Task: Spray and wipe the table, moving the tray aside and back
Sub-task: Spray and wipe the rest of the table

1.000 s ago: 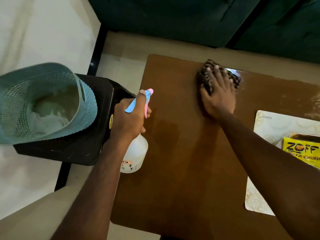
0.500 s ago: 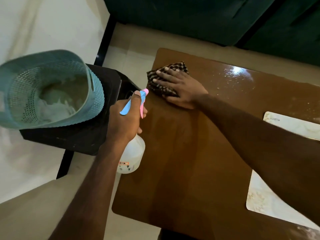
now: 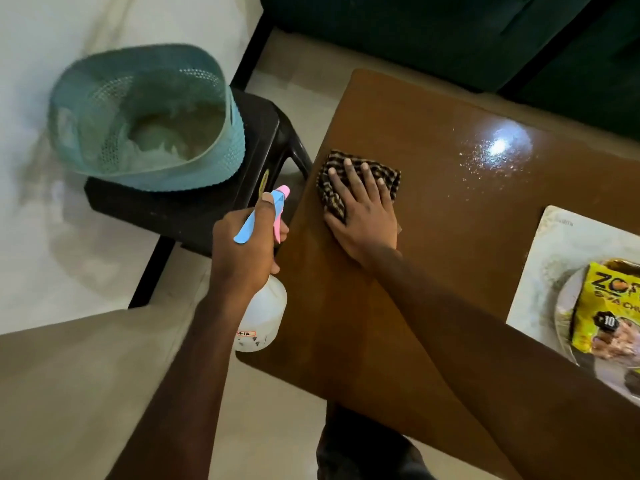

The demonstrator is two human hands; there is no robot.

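Right hand: lying flat, fingers spread, pressing the checked cloth onto the wooden table near its left edge, likely spreading pressure for wiping.
Left hand: wrapping the spray bottle at the neck, holding it off the table edge, apparently keeping it ready.
Tray: sitting at the table's right, cut off by the frame; a yellow snack packet is lying on it, its print only partly showing.
Droplets: glinting beyond the cloth.
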